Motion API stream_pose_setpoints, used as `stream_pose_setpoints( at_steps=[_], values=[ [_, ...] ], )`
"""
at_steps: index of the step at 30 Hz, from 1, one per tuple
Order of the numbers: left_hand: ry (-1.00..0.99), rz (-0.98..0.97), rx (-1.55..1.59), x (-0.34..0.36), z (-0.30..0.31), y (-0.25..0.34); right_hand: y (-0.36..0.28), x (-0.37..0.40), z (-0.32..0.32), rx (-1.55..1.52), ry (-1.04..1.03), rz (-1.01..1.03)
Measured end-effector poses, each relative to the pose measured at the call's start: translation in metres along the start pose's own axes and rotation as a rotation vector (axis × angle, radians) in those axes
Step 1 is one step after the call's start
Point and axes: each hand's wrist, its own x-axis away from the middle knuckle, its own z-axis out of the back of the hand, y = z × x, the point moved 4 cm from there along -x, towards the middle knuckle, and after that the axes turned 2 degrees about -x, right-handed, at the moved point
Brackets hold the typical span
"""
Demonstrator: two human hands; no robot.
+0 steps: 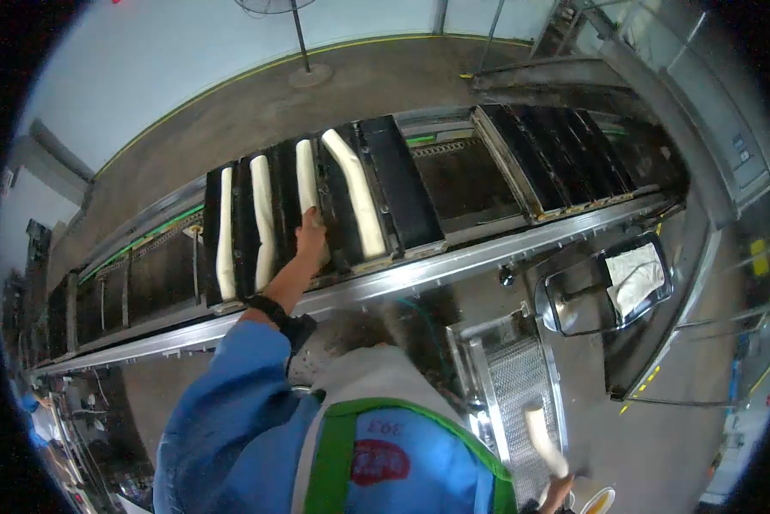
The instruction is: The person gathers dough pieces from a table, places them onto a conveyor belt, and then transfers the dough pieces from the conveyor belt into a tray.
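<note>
Four long white rolls, soft-looking like dough, lie lengthwise on black trays (405, 184) of a conveyor. They are the first roll (225, 231), the second (263, 210), the third (305, 167) and a bent fourth one (356, 193). My left hand (312, 236) is closed over the near part of the third roll, hiding some of it. At the lower right, my right hand (558, 493) holds the lower end of another white roll (542, 441), above a perforated metal tray; its fingers are partly cut off by the frame edge.
A metal rail (428, 270) runs along the conveyor's near side. More black trays (556, 158) stand farther right. A metal basin (565, 313) with a white cloth (635, 276) is on the right. The perforated tray (518, 390) is below it, with a round container (599, 501) near my right hand.
</note>
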Motion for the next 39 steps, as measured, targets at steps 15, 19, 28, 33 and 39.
stream_pose_setpoints(
  at_steps=[15,19,28,33,39],
  values=[
    [-0.069,-0.482,-0.293,-0.007,0.084,-0.087,-0.585,0.05,0.195,-1.321,-0.31,0.542],
    [-0.109,-0.706,-0.793,0.063,0.128,-0.043,-0.689,0.084,0.18,-1.507,-0.629,0.688],
    [0.08,-0.667,-0.316,0.051,0.14,0.032,-0.747,0.134,0.088,-1.289,-1.373,0.893],
    [0.018,-0.414,-0.187,-0.032,0.112,0.031,-0.673,0.075,0.066,-1.212,-1.194,0.598],
    [0.063,-0.198,0.187,-0.161,0.102,-0.001,-0.53,0.001,0.035,-1.293,-0.944,0.307]
  ],
)
